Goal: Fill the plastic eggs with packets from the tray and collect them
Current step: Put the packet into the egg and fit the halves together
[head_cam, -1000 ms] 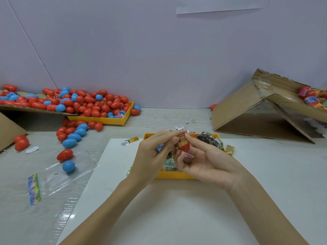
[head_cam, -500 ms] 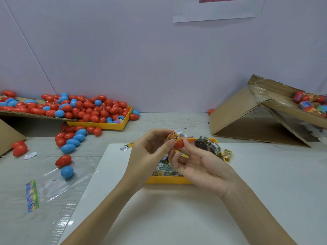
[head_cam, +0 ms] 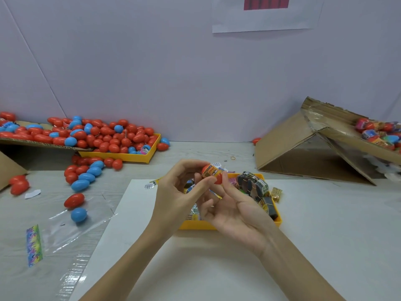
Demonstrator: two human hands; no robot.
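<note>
Head view, the only one: both hands meet at the centre of the frame above a small yellow plastic tray of packets (head_cam: 278, 216). The left hand (head_cam: 175, 192) has its thumb and fingers curled round a red plastic egg (head_cam: 213, 173). The right hand (head_cam: 234, 205), palm up, pinches the same egg from the lower right with thumb and forefinger. An orange printed packet (head_cam: 208, 171) lies across the egg's middle, so I judge this egg is mid-filling or being pressed closed, not yet set aside.

Finished work seems to sit at the right edge, where a tilted brown cardboard box (head_cam: 303, 146) holds a heap of eggs with wrappers showing (head_cam: 379, 133). Much remains, I think. At left-centre a second yellow tray and cardboard flap carry a large pile of red and blue plastic eggs (head_cam: 104, 137), and more red and blue loose eggs (head_cam: 86, 177) trail across the table toward the lower left. The packet tray also has plenty of wrapped packets left.

Writing: the packet has dark block lettering, too blurred to read. A white paper sheet on the wall (head_cam: 267, 16), top centre, bears a red band with illegible marks. A clear plastic bag with a colourful printed strip (head_cam: 33, 246) lies at lower left; its print cannot be read.
</note>
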